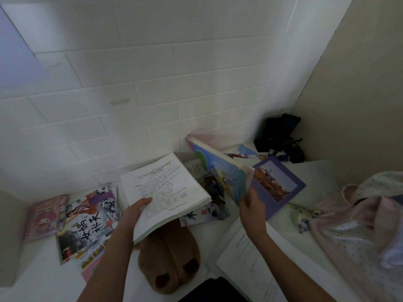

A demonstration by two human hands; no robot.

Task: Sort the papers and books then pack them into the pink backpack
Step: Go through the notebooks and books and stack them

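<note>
While left hand (136,211) grips thick white printed paper stack (165,192), sorting underway.
Right hand (250,205) pinches tilted blue illustrated book (224,173) by its corner.

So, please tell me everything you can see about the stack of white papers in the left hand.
The stack of papers is a thick bundle of white sheets, with black printed text on the top page, too blurred to read. The left hand grips its near left corner, thumb on top, and holds it raised and tilted over the brown plush toy and the books below. The edges are roughly even, slightly fanned at the right corner. Nothing else visibly touches it.
</note>
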